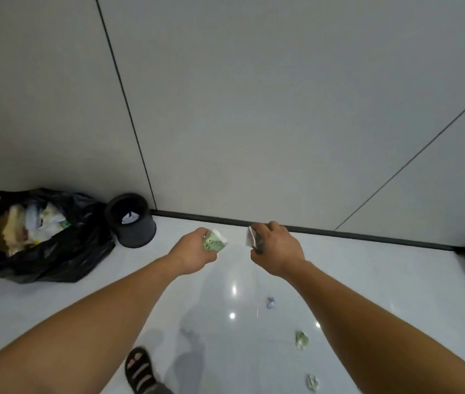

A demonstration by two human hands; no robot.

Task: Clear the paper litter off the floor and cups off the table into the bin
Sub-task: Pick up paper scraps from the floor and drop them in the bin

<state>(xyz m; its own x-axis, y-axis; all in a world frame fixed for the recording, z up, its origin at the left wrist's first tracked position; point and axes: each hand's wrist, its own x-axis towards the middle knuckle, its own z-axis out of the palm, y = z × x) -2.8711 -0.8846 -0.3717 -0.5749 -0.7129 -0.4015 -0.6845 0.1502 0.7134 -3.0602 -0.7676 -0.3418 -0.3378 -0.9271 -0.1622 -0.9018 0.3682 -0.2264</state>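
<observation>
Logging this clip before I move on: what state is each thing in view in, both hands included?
Left hand: holds a crumpled green paper.
Right hand: holds a white paper piece.
Bin: upright, open-topped, white scrap inside.
Black bag: on the floor, mouth open, stuffed full.
Loose paper scraps: lying on the floor, not yet picked up.

I see a glossy white floor [367,280] throwing back light spots, a shiny crinkled black plastic bag [63,260] at left, a matt dark bin [136,231] beside it, crumpled paper scraps [301,339] lower right, and matt grey wall panels [254,109] up top.
</observation>
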